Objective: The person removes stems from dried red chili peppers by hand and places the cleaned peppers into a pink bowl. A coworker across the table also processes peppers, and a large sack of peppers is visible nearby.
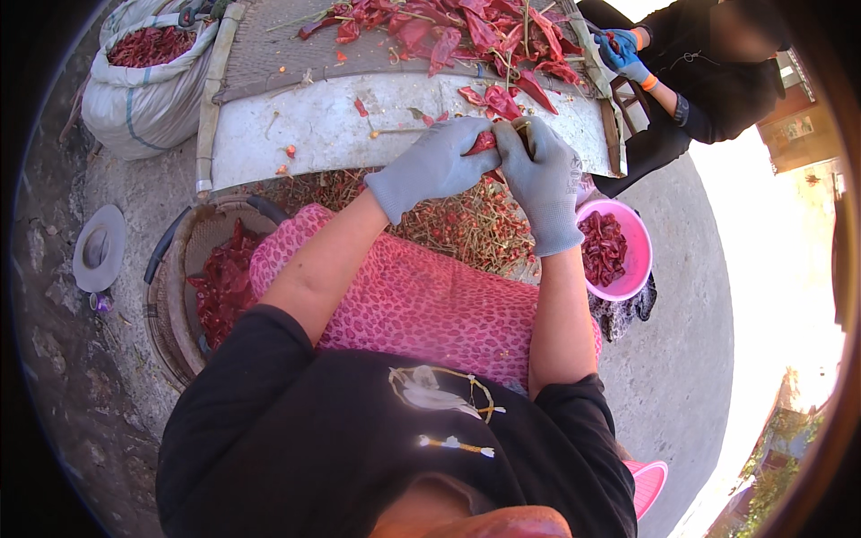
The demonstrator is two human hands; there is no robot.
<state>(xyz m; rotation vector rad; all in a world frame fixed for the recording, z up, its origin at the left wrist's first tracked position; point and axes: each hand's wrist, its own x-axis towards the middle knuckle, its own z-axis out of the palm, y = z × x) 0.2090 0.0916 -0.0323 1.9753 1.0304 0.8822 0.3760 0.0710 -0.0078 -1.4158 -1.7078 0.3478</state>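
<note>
Both my hands wear grey gloves and meet above the pale front board point(303, 128) of a mesh-topped table. A dried red chili pepper point(481, 143) is pinched between the fingers of my left hand point(444, 158). My right hand point(541, 168) touches the same pepper at its right end, its fingers curled; how firmly it grips is hidden. More dried red peppers point(444, 47) are heaped on the mesh beyond, and a few lie on the board beside my right hand. Under the board's edge, stems and bits of pepper point(464, 225) cover the ground.
A wicker basket point(178, 289) holding red peppers stands at left, near a white sack point(144, 101) of peppers. A pink bowl point(639, 252) of pepper pieces is at right. Pink patterned cloth point(430, 296) covers my lap. A co-worker's blue-gloved hands point(625, 57) are at the table's right corner.
</note>
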